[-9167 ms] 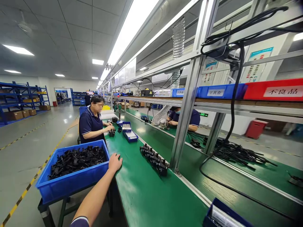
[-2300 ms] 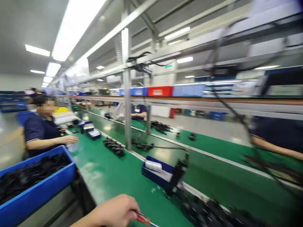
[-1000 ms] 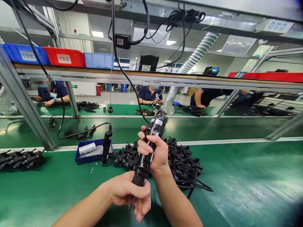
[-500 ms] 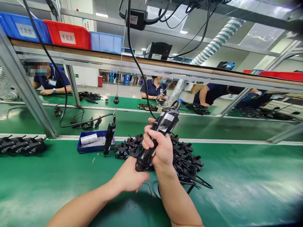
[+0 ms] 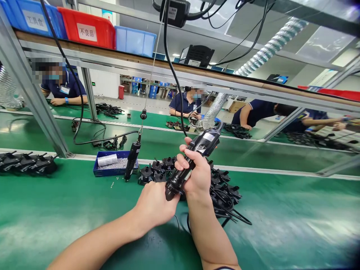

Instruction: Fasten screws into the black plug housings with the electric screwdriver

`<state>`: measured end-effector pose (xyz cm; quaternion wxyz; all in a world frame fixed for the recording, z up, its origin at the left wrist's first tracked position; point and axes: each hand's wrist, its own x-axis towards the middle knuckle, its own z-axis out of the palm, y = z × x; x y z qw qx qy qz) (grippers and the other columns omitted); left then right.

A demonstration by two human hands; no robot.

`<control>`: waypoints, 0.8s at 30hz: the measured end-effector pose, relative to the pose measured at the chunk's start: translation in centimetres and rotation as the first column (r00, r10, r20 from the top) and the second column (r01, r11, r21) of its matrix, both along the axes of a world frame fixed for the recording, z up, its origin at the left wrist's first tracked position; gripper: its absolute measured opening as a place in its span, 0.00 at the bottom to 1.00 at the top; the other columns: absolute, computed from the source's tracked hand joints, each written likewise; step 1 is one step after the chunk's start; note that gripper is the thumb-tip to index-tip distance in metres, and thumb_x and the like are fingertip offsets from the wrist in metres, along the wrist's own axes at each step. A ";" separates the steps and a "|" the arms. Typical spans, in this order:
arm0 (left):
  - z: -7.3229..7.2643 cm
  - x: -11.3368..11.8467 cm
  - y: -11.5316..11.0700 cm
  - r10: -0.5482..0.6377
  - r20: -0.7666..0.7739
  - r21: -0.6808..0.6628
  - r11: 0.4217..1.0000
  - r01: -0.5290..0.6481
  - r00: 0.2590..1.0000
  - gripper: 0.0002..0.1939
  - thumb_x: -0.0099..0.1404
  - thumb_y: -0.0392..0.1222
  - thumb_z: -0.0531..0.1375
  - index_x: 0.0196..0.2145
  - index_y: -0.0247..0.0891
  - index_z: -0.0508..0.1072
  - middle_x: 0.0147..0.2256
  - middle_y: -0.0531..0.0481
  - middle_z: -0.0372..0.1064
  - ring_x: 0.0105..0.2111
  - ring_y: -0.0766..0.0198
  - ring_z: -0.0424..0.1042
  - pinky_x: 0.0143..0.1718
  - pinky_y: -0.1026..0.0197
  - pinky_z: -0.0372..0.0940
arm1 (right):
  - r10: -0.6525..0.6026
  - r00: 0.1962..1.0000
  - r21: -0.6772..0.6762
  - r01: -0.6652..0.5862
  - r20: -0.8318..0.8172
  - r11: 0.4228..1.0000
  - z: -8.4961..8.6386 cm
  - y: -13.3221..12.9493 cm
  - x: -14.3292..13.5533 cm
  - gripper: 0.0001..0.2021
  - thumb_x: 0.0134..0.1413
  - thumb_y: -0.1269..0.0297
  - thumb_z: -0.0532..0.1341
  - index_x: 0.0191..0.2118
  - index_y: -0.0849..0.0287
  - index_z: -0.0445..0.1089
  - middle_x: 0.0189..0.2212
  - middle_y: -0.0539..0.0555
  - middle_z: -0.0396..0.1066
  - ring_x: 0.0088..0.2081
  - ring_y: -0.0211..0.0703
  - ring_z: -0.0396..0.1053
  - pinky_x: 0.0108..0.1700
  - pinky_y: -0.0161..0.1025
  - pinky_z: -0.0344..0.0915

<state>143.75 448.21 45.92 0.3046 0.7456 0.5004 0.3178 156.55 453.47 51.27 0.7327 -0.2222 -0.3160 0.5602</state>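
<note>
The green conveyor belt (image 5: 70, 210) spans the scene in front of you, with co-workers in dark blue shirts seated along its far side. A pile of black plastic parts with cables (image 5: 222, 187) lies on it just behind your hands, and a second row of black parts (image 5: 26, 163) sits far to the left. A blue tray of screws (image 5: 112, 167) rests left of the pile, with a hanging screwdriver (image 5: 132, 157) beside it. Your right hand (image 5: 197, 174) is clamped around the black electric screwdriver (image 5: 194, 159), tilted above the belt. Your left hand (image 5: 154, 204) is curled at its lower tip, touching your right; what its fingers pinch is hidden.
</note>
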 end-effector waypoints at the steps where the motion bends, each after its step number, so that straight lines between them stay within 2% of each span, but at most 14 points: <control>1: 0.1 0.0 0.0 -0.011 0.014 -0.007 1.000 0.012 1.000 0.15 0.68 0.42 0.60 0.25 0.41 0.62 0.23 0.54 0.63 0.23 0.65 0.51 0.30 0.56 0.44 | 0.002 1.000 -0.003 -0.002 0.002 1.000 0.0 0.1 0.0 0.28 0.39 0.67 0.76 0.51 0.54 0.75 0.34 0.44 0.71 0.19 0.25 0.55 0.20 0.26 0.59; 6: 0.0 0.0 0.5 -0.064 0.124 -0.055 0.996 0.071 0.990 0.12 0.67 0.42 0.62 0.27 0.41 0.66 0.25 0.56 0.65 0.25 0.66 0.55 0.30 0.59 0.49 | -0.011 1.000 0.002 0.011 0.007 1.000 -0.1 0.1 -0.1 0.28 0.39 0.67 0.76 0.51 0.53 0.76 0.34 0.43 0.71 0.20 0.26 0.55 0.20 0.26 0.60; 9: 0.0 -0.1 0.6 -0.095 0.212 -0.144 0.981 0.127 0.973 0.14 0.66 0.45 0.63 0.26 0.40 0.64 0.24 0.57 0.61 0.26 0.66 0.55 0.29 0.60 0.49 | -0.011 1.000 -0.006 0.011 -0.003 1.000 -0.1 0.0 -0.2 0.28 0.38 0.68 0.76 0.50 0.54 0.76 0.34 0.44 0.70 0.20 0.25 0.55 0.20 0.26 0.60; 13: 0.1 -0.5 0.8 -0.147 0.378 -0.242 0.937 0.251 0.914 0.14 0.62 0.43 0.65 0.27 0.41 0.63 0.24 0.59 0.57 0.26 0.68 0.53 0.27 0.61 0.49 | 0.005 1.000 0.004 -0.005 0.000 1.000 -0.1 -0.2 -0.1 0.28 0.39 0.70 0.75 0.51 0.53 0.77 0.34 0.44 0.71 0.19 0.26 0.55 0.20 0.26 0.61; 15: 0.2 -0.8 1.0 -0.158 0.442 -0.330 0.887 0.323 0.883 0.14 0.57 0.41 0.66 0.24 0.41 0.62 0.21 0.60 0.57 0.22 0.69 0.53 0.24 0.61 0.48 | 0.056 0.998 0.042 -0.056 0.000 0.998 -0.2 -0.2 0.1 0.30 0.39 0.72 0.73 0.54 0.50 0.77 0.33 0.44 0.71 0.19 0.26 0.55 0.19 0.25 0.60; 17: 0.3 -1.0 1.2 -0.139 0.497 -0.456 0.798 0.394 0.857 0.16 0.52 0.41 0.67 0.20 0.42 0.60 0.16 0.59 0.57 0.17 0.69 0.53 0.20 0.61 0.46 | 0.157 0.988 0.103 -0.154 -0.016 0.983 -0.5 0.1 0.3 0.32 0.41 0.73 0.70 0.56 0.48 0.77 0.31 0.43 0.70 0.18 0.25 0.53 0.19 0.24 0.61; 18: 0.3 -1.0 1.2 -0.118 0.539 -0.517 0.735 0.438 0.834 0.17 0.50 0.41 0.68 0.19 0.43 0.60 0.14 0.59 0.57 0.14 0.69 0.52 0.18 0.61 0.45 | 0.222 0.974 0.140 -0.216 -0.030 0.966 -0.8 0.3 0.4 0.32 0.42 0.73 0.68 0.57 0.48 0.77 0.31 0.43 0.70 0.17 0.25 0.53 0.19 0.24 0.61; 20: -0.1 -0.9 1.2 -0.090 0.676 -0.573 0.560 0.598 0.732 0.19 0.45 0.39 0.70 0.20 0.43 0.60 0.12 0.60 0.55 0.11 0.70 0.50 0.17 0.62 0.43 | 0.374 0.924 0.234 -0.347 -0.082 0.908 -1.6 1.2 0.5 0.31 0.45 0.74 0.65 0.58 0.50 0.77 0.31 0.43 0.70 0.16 0.24 0.52 0.19 0.22 0.62; 22: -0.8 -0.5 1.0 -0.079 0.827 -0.504 0.332 0.797 0.556 0.21 0.42 0.37 0.71 0.19 0.41 0.58 0.11 0.62 0.52 0.10 0.73 0.46 0.18 0.63 0.43 | 0.562 0.815 0.388 -0.477 -0.140 0.789 -2.5 2.1 0.3 0.30 0.47 0.73 0.63 0.58 0.53 0.77 0.31 0.42 0.71 0.14 0.22 0.49 0.17 0.20 0.60; 24: -1.8 0.1 0.7 -0.084 0.925 -0.360 0.129 0.924 0.372 0.25 0.44 0.40 0.72 0.17 0.40 0.55 0.10 0.61 0.48 0.08 0.75 0.45 0.19 0.62 0.45 | 0.722 0.678 0.543 -0.558 -0.138 0.628 -3.2 2.8 0.2 0.30 0.47 0.72 0.63 0.60 0.55 0.76 0.30 0.40 0.72 0.11 0.20 0.45 0.13 0.19 0.54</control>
